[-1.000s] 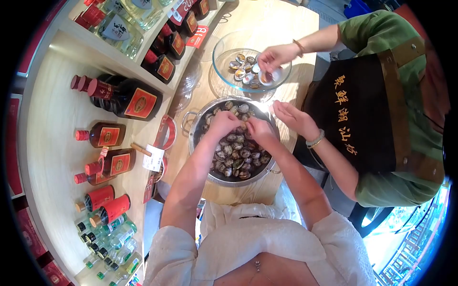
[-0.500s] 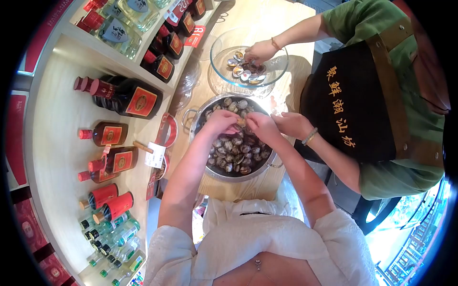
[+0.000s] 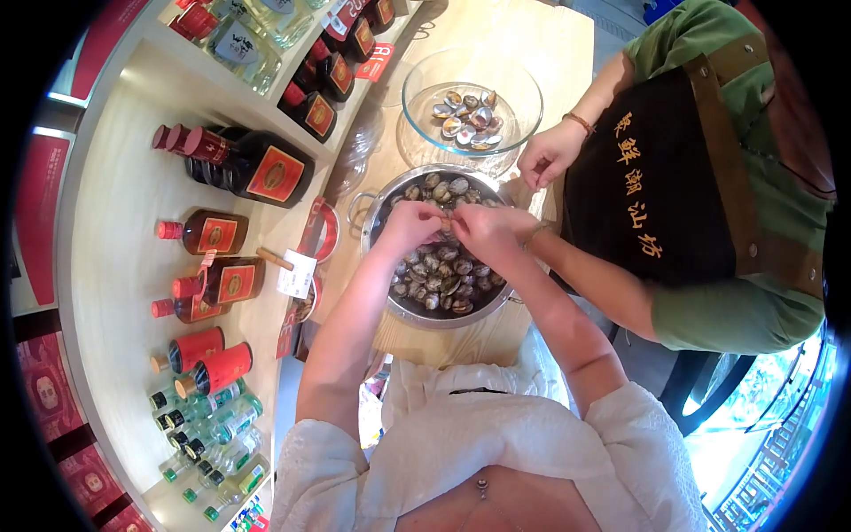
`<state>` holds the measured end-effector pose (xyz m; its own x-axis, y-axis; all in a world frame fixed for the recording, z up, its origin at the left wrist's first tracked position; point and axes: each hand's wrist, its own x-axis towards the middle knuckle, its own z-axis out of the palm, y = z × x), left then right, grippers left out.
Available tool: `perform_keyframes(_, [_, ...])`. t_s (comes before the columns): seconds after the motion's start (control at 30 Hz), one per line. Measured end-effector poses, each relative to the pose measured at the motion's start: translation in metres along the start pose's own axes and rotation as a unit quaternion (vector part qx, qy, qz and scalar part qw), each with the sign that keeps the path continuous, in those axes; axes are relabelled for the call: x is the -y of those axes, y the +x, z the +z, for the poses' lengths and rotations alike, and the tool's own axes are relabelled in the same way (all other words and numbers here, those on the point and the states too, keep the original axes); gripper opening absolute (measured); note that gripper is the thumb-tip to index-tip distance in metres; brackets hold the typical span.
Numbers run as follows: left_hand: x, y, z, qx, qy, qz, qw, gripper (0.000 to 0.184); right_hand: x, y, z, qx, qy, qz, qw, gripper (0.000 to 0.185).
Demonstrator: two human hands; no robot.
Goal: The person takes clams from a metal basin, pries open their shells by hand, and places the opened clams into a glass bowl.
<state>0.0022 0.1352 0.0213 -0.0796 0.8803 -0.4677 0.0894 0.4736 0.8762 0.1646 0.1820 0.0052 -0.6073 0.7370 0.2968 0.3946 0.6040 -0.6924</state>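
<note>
My left hand (image 3: 412, 227) and my right hand (image 3: 481, 230) meet over a metal basin (image 3: 425, 316) full of dark ridged clams (image 3: 434, 282). Between their pinched fingertips is a small brownish clam (image 3: 446, 225), partly covered by the fingers. Both hands are closed on it. Just beyond the basin stands a clear glass bowl (image 3: 407, 115) with several opened clams (image 3: 467, 118) inside. A co-worker's hand (image 3: 550, 154) is beside that bowl, outside its rim. The co-worker's other arm reaches in behind my right hand, and its fingers are mostly hidden.
A co-worker in a green shirt and black apron (image 3: 674, 177) stands close on the right. Shelves on the left hold dark bottles (image 3: 275, 177), red cylinders (image 3: 222, 368) and small green bottles (image 3: 235, 421). The wooden table (image 3: 558, 53) carries the basin and bowl.
The co-worker's far hand has left the glass bowl and moved down to the right of its rim. Their other hand has shifted left behind mine. My hands stay together over the basin.
</note>
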Motion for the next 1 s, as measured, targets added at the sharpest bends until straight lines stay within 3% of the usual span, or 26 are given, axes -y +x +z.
perform_keyframes(0.17, [-0.005,-0.009,-0.003,-0.009,0.0,-0.019,1.0,0.018,0.001,-0.002,-0.002,-0.017,0.013,-0.004,1.0,0.007])
perform_keyframes(0.33, [-0.002,-0.012,-0.007,-0.004,-0.018,-0.02,1.0,0.018,0.014,-0.001,-0.016,-0.009,0.015,0.085,0.996,0.007])
perform_keyframes(0.47, [-0.001,-0.015,-0.007,-0.006,-0.06,-0.021,0.998,0.018,0.014,-0.002,-0.014,-0.014,0.05,0.055,0.997,0.007])
perform_keyframes(0.53, [-0.003,-0.016,-0.007,-0.004,-0.047,-0.02,0.999,0.017,0.019,0.0,-0.015,0.06,0.14,0.103,0.983,0.008])
perform_keyframes(0.8, [0.007,-0.014,-0.008,0.012,-0.003,-0.009,1.0,0.018,0.013,-0.001,-0.01,0.052,0.073,0.027,0.996,0.007])
perform_keyframes(0.87, [0.005,-0.018,-0.008,-0.006,-0.078,-0.03,0.997,0.017,0.013,-0.002,-0.012,0.048,0.076,0.024,0.996,0.007])
perform_keyframes(1.0, [0.006,-0.024,-0.008,-0.003,-0.087,-0.015,0.996,0.018,0.003,-0.006,-0.017,0.041,0.103,0.099,0.989,0.008])
